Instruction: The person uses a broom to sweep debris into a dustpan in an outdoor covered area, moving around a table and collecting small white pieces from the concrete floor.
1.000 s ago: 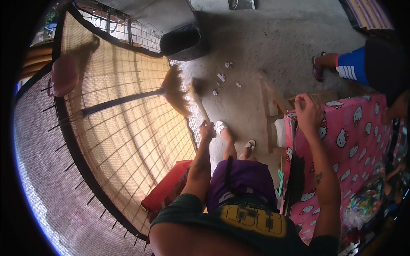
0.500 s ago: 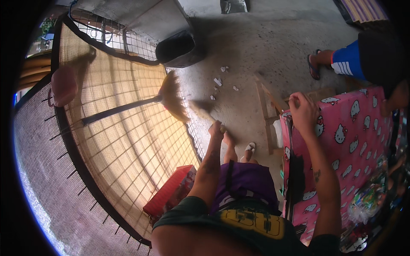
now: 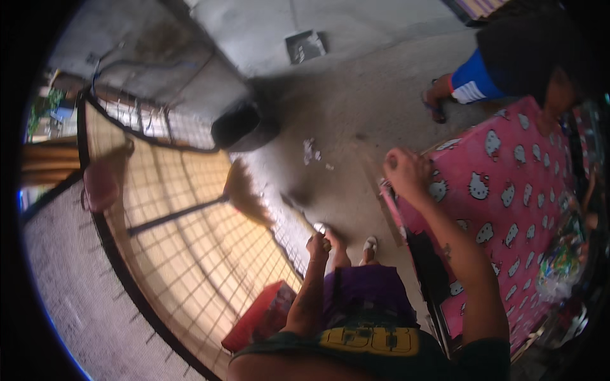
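Sweeping a concrete yard beside a pink table.

Head view: red box (image 3: 262, 317) at 7 o'clock against the mesh gate (image 3: 190, 254); black bin (image 3: 241, 125) at 11; litter (image 3: 311, 152) on grey concrete (image 3: 356, 95), open toward 12; left hand (image 3: 318, 244) fisted round the broom (image 3: 298, 213); right hand (image 3: 405, 173) curled on the pink cloth (image 3: 508, 203) edge.

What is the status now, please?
Left hand shut on broom, bristles on floor. Right hand grips pink table edge. Litter ahead, bucket beyond.
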A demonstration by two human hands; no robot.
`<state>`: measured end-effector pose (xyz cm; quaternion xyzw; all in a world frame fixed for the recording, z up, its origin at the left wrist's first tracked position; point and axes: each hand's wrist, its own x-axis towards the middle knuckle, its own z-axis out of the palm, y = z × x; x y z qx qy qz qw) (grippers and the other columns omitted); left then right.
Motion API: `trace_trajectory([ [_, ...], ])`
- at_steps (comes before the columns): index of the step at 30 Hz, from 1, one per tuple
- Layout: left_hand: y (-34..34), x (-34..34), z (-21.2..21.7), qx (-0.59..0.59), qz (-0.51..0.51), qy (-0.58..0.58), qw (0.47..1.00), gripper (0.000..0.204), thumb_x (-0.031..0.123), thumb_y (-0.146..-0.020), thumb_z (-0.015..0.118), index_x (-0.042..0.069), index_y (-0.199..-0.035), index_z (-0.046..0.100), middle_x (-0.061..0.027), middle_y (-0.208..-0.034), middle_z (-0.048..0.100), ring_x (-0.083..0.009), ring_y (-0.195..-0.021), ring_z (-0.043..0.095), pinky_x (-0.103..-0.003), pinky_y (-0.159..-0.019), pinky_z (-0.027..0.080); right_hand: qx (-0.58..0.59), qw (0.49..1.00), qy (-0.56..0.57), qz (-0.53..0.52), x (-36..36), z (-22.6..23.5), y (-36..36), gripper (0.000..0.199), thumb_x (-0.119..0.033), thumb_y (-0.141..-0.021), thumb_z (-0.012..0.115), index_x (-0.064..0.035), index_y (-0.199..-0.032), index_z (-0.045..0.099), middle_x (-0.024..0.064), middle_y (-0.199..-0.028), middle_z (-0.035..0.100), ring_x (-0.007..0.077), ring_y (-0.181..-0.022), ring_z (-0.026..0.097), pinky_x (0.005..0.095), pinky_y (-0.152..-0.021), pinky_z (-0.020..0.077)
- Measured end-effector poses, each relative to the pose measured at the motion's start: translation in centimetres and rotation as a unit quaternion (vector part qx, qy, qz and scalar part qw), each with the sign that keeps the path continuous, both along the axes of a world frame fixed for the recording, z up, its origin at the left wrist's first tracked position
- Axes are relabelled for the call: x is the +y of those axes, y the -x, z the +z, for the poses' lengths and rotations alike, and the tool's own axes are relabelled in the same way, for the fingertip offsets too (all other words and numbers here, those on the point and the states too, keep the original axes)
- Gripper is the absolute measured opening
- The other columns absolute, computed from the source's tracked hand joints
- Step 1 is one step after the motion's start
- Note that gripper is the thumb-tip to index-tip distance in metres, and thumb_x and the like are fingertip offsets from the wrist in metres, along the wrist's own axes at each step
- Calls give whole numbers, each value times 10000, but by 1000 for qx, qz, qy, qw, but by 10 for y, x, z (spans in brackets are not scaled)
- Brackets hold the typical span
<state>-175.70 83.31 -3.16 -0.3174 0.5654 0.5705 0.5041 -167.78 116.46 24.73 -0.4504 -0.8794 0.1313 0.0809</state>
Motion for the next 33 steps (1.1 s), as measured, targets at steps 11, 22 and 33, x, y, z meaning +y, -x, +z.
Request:
trace_trajectory([
  [11,-47,83,41,-22,-51,-138,989,122,102,-776,563,71,-759,445,-53,-609,483,-156,-464,482,-259,-395,415,358,933,25,-43,-3,-5,-59,91,-168,-818,632,-86,-857,640,79,-832,644,237,-798,646,354,-678,487],
  [22,-78,-30,76,529,-551,-87,640,34,12,-793,522,32,-766,527,3,-633,462,-107,-565,459,-231,-444,395,505,833,-38,-223,-39,33,-378,221,-68,-789,635,-71,-1010,620,112,-1021,575,249,-995,563,366,-839,464],
  [33,-152,-50,128,639,-600,-44,480,65,78,-771,539,28,-730,533,-33,-616,501,-181,-513,481,-297,-438,396,412,545,-398,-612,-30,96,-796,221,-46,-793,558,-5,-1000,627,143,-861,596,298,-885,581,406,-793,456],
])
